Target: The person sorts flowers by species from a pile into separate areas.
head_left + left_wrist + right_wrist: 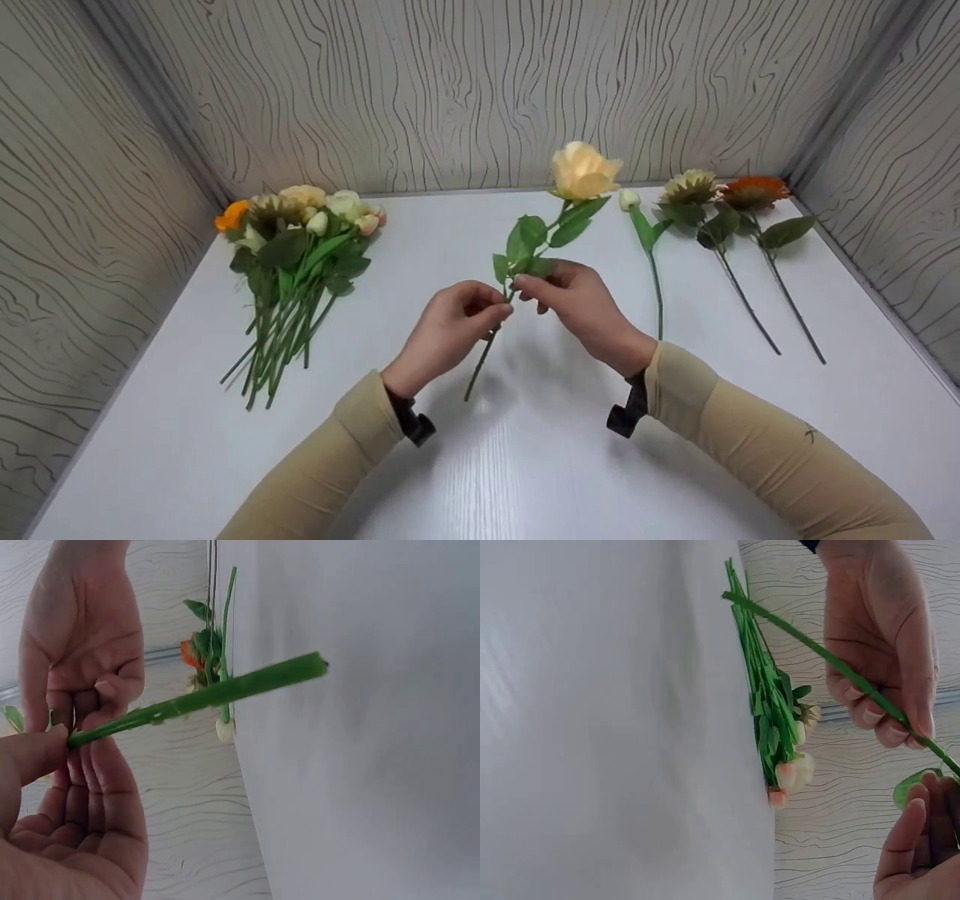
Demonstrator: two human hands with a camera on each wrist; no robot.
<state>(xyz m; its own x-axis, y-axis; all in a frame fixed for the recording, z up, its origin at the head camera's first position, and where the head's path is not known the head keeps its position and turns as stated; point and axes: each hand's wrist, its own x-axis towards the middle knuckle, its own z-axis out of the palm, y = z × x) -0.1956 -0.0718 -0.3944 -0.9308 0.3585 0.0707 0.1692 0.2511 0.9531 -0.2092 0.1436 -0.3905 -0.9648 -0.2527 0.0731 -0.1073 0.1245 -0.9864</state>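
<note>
A peach-coloured rose (585,171) with a long green stem is held tilted above the table, its bloom up and to the right. My left hand (459,319) pinches the stem below the leaves between thumb and fingers. Just above it, my right hand (577,304) holds the stem by the lower leaves, its thumb against them. The cut end of the stem (277,676) points freely past the left hand in the left wrist view. In the right wrist view, the right hand's thumb and fingers are curled beside a leaf (911,787); the bloom is out of sight there.
A bunch of mixed flowers (300,240) lies at the left on the white table (465,480). To the right lie a white tulip (646,229), a cream flower (690,187) and an orange flower (754,193). Wood-patterned panels (465,90) stand around the table.
</note>
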